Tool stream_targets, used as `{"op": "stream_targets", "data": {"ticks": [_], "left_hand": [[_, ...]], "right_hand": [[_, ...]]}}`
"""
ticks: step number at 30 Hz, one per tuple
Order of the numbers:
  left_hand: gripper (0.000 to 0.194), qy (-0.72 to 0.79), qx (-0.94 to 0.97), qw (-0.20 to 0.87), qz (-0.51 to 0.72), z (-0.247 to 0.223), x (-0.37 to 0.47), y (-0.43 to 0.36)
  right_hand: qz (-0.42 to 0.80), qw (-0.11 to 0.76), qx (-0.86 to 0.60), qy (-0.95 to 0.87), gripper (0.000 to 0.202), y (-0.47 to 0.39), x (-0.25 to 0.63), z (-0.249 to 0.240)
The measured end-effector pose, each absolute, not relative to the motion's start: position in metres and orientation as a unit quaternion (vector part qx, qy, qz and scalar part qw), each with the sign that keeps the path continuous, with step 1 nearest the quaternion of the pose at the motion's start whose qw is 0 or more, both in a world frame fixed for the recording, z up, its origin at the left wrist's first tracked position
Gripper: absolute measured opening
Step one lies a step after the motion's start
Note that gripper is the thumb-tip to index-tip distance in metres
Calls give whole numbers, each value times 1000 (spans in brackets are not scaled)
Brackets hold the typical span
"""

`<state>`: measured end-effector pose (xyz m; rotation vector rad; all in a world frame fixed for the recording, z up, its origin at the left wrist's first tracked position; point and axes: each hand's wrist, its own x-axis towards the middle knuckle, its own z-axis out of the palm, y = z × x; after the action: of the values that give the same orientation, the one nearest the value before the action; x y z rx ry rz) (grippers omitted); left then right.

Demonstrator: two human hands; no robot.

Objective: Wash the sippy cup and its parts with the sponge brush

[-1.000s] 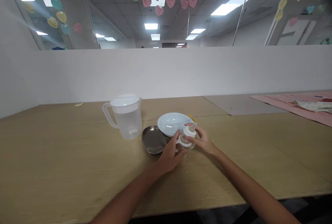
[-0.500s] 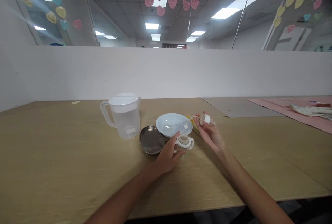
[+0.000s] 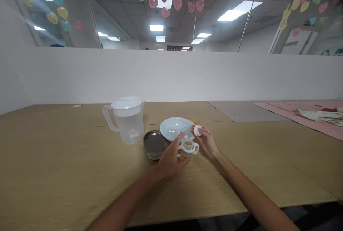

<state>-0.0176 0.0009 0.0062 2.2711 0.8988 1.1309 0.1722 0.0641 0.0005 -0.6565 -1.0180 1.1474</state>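
Observation:
A small clear bottle (image 3: 188, 146) with white handles stands open-topped on the table, and my left hand (image 3: 173, 157) is wrapped round its left side. Just above and to the right of it, my right hand (image 3: 207, 141) holds a white cap (image 3: 197, 130) between its fingers. A pale tube (image 3: 188, 131) hangs from the cap side, over the rim of a light blue bowl (image 3: 171, 125). Left of my left hand lies a dark metal tray (image 3: 154, 146), partly overlapped by the bowl.
A translucent lidded pitcher (image 3: 131, 125) stands left of the tray. At the far right a pink cloth (image 3: 284, 111) bears a whitish cloth item (image 3: 318, 115). A white wall (image 3: 171, 75) rises behind the table (image 3: 80, 174).
My right hand has moved left and slightly down with the cap, closer to the bottle, and the cap has turned. My left hand stays on the bottle.

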Motion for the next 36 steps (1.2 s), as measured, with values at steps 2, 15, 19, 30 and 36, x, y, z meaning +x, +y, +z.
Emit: {"op": "stream_targets", "data": {"ticks": [2,15,19,30,36], "left_hand": [[68,332,813,200,435,19,-18,7],[21,403,838,134,344,42,12,95],[23,449,836,79,306,44,0,96],[31,457,813,1,361,44,-4,60],[37,259,823,-183,472,42,9,13]], "right_hand": [[507,662,-296,-467,36,66,172,-1],[501,640,-317,-489,47,67,170,-4],[439,675,-336,-489,47,74,175,-8],[306,688,-415,-510,44,66,174,-9],[-18,604,-380,-701,39,43,176,-6]]}}
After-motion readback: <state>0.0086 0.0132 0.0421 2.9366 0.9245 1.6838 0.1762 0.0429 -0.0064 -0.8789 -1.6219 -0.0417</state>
